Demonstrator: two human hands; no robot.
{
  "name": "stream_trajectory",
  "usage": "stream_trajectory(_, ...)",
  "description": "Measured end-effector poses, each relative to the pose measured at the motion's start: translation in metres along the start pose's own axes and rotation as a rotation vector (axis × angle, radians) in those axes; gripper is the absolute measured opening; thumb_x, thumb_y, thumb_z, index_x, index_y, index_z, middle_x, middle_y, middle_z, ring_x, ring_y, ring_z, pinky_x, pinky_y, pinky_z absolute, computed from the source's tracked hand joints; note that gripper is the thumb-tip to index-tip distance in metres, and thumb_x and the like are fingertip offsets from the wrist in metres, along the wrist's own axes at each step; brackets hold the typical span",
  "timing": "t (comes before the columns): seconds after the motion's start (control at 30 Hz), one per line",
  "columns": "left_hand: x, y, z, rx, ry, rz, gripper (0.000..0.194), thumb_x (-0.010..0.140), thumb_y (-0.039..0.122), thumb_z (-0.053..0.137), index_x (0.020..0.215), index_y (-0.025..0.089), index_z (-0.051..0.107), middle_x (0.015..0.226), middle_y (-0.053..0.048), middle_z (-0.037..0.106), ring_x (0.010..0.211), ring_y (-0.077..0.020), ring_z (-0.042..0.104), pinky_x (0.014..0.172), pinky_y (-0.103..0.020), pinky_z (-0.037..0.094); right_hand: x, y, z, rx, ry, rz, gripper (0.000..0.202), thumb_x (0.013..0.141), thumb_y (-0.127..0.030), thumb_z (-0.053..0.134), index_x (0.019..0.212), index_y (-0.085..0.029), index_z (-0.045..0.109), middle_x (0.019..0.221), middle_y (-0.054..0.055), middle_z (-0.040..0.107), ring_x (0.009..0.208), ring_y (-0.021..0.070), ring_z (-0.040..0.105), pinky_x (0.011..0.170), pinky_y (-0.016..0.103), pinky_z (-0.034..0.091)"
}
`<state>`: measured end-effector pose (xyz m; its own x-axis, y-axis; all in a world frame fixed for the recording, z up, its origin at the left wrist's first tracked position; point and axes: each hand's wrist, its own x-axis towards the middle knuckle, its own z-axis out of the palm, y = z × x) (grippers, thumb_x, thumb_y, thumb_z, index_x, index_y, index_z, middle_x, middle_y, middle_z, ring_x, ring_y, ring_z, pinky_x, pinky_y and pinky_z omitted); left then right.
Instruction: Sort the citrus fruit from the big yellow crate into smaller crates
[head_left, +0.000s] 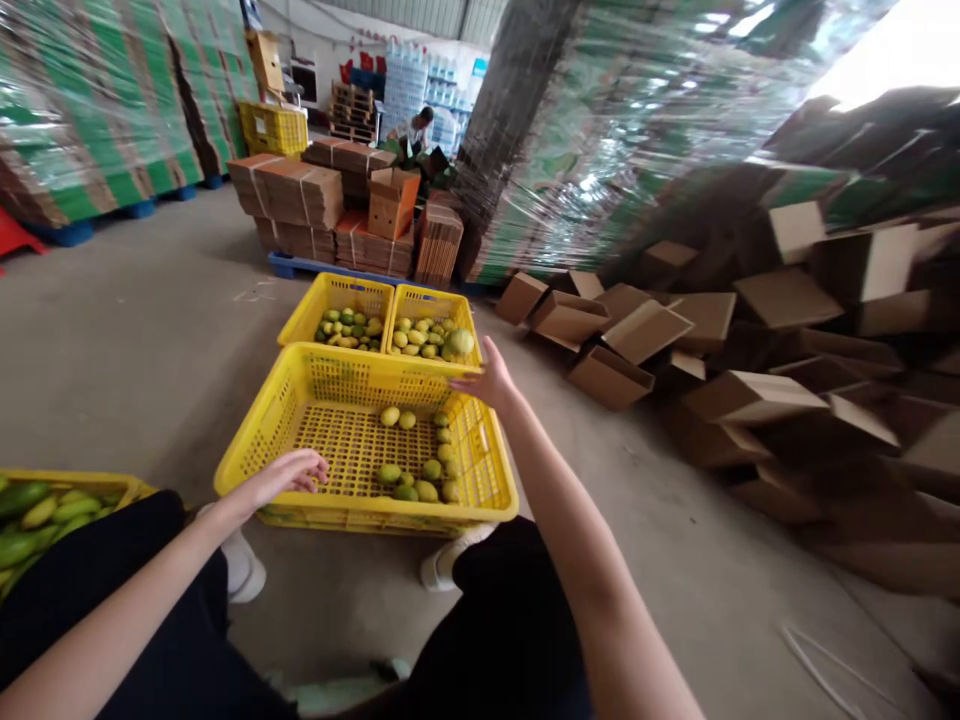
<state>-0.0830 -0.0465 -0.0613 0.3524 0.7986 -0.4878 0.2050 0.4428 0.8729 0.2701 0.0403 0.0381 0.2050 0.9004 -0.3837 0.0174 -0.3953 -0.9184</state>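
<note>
A large yellow crate [262,420] stands on the floor between my feet, with several green-yellow fruits [426,490] along its right and near sides. Over its left part hangs my left hand [289,475], fingers apart and holding nothing. My right hand [491,378] is at the far right corner of the crate, open, thumb up and fingers spread, with no fruit in it. Just beyond are two smaller yellow crates; the left one [300,305] holds green and yellow fruits, the right one [435,297] yellow fruits and a larger pale green round one [459,342].
At the lower left is a crate of long green fruits [45,512]. Empty cardboard boxes [645,330] are heaped on the right. Flattened cartons [292,190] lie on a blue pallet ahead, with a person [416,130] behind. Wrapped stacks [90,110] rise on both sides.
</note>
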Motion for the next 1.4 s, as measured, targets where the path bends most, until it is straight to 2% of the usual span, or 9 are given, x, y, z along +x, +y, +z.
stream_trajectory(0.1, 0.004, -0.003, -0.001, 0.063, 0.121, 0.013, 0.045, 0.060, 0.061, 0.067, 0.078, 0.020, 0.063, 0.079, -0.003, 0.073, 0.064, -0.0171, 0.065, 0.069, -0.031, 0.048, 0.016, -0.006, -0.022, -0.114, 0.053, 0.088, 0.032, 0.093, -0.038, 0.056, 0.115, -0.015, 0.061, 0.091, 0.010, 0.069, 0.063, 0.0159, 0.067, 0.055, 0.027, 0.060)
stream_trajectory(0.2, 0.003, -0.006, -0.004, 0.056, 0.198, -0.015, 0.042, 0.063, 0.060, 0.063, 0.078, 0.020, 0.063, 0.074, -0.004, 0.073, 0.063, -0.0189, 0.067, 0.069, -0.033, 0.049, 0.005, 0.029, -0.035, -0.248, -0.016, 0.131, 0.018, 0.087, -0.031, 0.068, 0.093, -0.014, 0.067, 0.084, 0.010, 0.072, 0.062, 0.0148, 0.067, 0.053, 0.024, 0.057)
stream_trajectory(0.3, -0.005, -0.006, -0.014, 0.019, 0.279, -0.035, 0.046, 0.066, 0.062, 0.061, 0.084, 0.020, 0.064, 0.069, -0.005, 0.073, 0.064, -0.0212, 0.069, 0.075, -0.036, 0.053, -0.006, 0.069, -0.050, -0.413, -0.071, 0.190, 0.019, 0.077, -0.028, 0.080, 0.083, -0.014, 0.068, 0.077, 0.010, 0.073, 0.057, 0.0149, 0.066, 0.051, 0.025, 0.056)
stream_trajectory(0.43, -0.018, 0.001, -0.030, 0.092, 0.392, 0.060, 0.051, 0.067, 0.067, 0.064, 0.086, 0.020, 0.067, 0.077, -0.007, 0.075, 0.075, -0.0248, 0.073, 0.083, -0.039, 0.056, 0.004, 0.100, -0.070, -0.673, -0.109, 0.240, 0.022, 0.080, -0.033, 0.077, 0.087, -0.014, 0.069, 0.079, 0.011, 0.074, 0.059, 0.0164, 0.067, 0.056, 0.029, 0.057)
stream_trajectory(0.57, -0.027, 0.009, -0.031, 0.329, 0.435, 0.147, 0.051, 0.073, 0.070, 0.062, 0.087, 0.021, 0.069, 0.090, -0.008, 0.077, 0.084, -0.0261, 0.072, 0.085, -0.037, 0.057, 0.035, 0.119, -0.078, -1.009, -0.202, 0.203, 0.026, 0.084, -0.030, 0.073, 0.104, -0.014, 0.072, 0.100, 0.015, 0.076, 0.091, 0.0271, 0.073, 0.082, 0.038, 0.057)
stream_trajectory(0.7, -0.030, 0.018, -0.025, 0.467, 0.466, 0.087, 0.049, 0.080, 0.068, 0.057, 0.092, 0.022, 0.070, 0.097, -0.006, 0.077, 0.087, -0.0250, 0.071, 0.085, -0.032, 0.056, 0.074, 0.149, -0.067, -1.349, -0.340, 0.147, 0.039, 0.078, -0.021, 0.076, 0.116, -0.016, 0.069, 0.121, 0.018, 0.071, 0.123, 0.0366, 0.062, 0.100, 0.045, 0.048)
stream_trajectory(0.9, -0.027, 0.028, -0.023, 0.571, 0.491, -0.040, 0.041, 0.084, 0.061, 0.055, 0.095, 0.026, 0.071, 0.101, -0.004, 0.077, 0.094, -0.0259, 0.072, 0.090, -0.031, 0.055, 0.125, 0.209, -0.026, -1.604, -0.569, 0.040, 0.040, 0.085, -0.012, 0.062, 0.125, -0.014, 0.063, 0.124, 0.022, 0.069, 0.117, 0.0351, 0.065, 0.093, 0.043, 0.051)
stream_trajectory(1.2, -0.021, 0.028, -0.030, 0.528, 0.531, -0.191, 0.046, 0.080, 0.070, 0.056, 0.092, 0.030, 0.073, 0.095, -0.005, 0.078, 0.092, -0.0292, 0.072, 0.091, -0.039, 0.057, 0.149, 0.284, 0.001, -1.660, -0.696, -0.020, 0.050, 0.083, -0.001, 0.054, 0.130, -0.014, 0.060, 0.134, 0.024, 0.061, 0.124, 0.0349, 0.058, 0.094, 0.042, 0.049)
stream_trajectory(1.4, -0.020, 0.035, -0.028, 0.501, 0.557, -0.210, 0.047, 0.078, 0.073, 0.057, 0.088, 0.030, 0.073, 0.092, -0.005, 0.078, 0.091, -0.0299, 0.072, 0.089, -0.038, 0.058, 0.152, 0.304, 0.008, -1.546, -0.642, 0.009, 0.043, 0.079, 0.004, 0.053, 0.117, -0.011, 0.066, 0.129, 0.026, 0.063, 0.124, 0.0369, 0.057, 0.100, 0.049, 0.045)
